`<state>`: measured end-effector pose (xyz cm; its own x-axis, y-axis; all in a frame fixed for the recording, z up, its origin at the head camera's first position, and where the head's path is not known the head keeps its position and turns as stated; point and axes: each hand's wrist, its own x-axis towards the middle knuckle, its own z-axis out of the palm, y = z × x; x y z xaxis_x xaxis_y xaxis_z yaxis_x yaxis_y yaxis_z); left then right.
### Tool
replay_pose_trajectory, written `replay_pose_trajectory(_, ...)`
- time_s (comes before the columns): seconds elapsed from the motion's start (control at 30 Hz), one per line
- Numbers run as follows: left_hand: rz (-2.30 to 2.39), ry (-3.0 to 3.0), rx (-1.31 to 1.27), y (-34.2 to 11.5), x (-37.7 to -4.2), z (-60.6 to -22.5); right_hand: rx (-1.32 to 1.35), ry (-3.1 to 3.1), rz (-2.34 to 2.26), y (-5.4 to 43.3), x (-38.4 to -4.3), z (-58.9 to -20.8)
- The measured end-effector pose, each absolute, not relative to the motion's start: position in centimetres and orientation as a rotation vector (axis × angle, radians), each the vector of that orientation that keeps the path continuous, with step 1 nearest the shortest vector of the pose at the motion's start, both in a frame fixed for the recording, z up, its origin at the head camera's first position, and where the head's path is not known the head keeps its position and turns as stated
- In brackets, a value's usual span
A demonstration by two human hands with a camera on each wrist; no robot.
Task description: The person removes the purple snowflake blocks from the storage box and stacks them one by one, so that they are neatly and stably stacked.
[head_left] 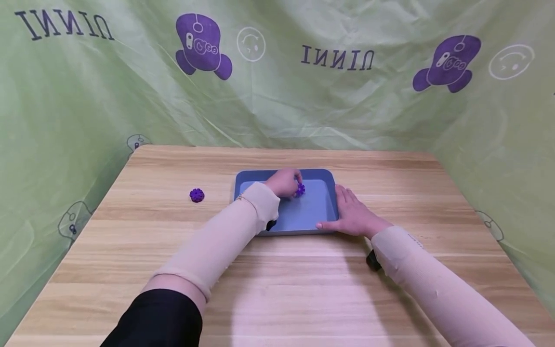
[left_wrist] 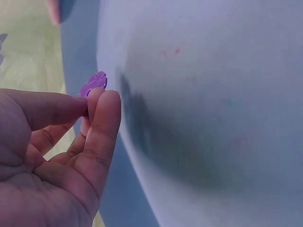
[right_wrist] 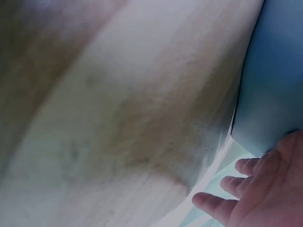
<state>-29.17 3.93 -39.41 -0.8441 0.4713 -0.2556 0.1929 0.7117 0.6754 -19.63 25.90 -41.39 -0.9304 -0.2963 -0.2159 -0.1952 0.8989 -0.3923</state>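
Note:
My left hand (head_left: 284,182) is over the blue tray (head_left: 310,214) and pinches a small purple plastic piece with notched, petal-like edges (head_left: 300,189). In the left wrist view, the purple piece (left_wrist: 94,84) shows between the thumb and fingertips, partly covered by them. My right hand (head_left: 355,215) rests against the tray's right side, fingers extended along the wall and thumb at the front corner. In the right wrist view, the right hand (right_wrist: 270,184) lies beside the tray's outer wall (right_wrist: 274,75).
Another purple notched piece, or a small cluster of them (head_left: 197,195), lies on the wooden table (head_left: 182,250) left of the tray. A green printed curtain (head_left: 277,106) hangs behind the table and along both sides.

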Motion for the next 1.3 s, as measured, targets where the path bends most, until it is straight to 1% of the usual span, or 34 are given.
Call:
replay_pose_trajectory(0.43, 1.166, 2.401, 0.4, -0.8, -29.5, -37.5, -0.387, 2.803, -0.533, 25.9, -19.5, -41.4)
replay_pose_trajectory(0.67, 1.277, 2.397, 0.367, -3.3, -30.1, -37.5, -0.4, 2.806, -0.541, 25.7, -19.5, -41.4)
replay_pose_trajectory(1.03, 1.426, 2.417, 0.277, -6.2, -29.7, -37.4, -0.384, 2.815, -0.528, 25.8, -19.4, -41.3)
replay_pose_trajectory(1.3, 1.517, 2.41, 0.144, -9.3, -29.6, -37.2, -0.392, 2.823, -0.519, 25.7, -19.4, -41.3)
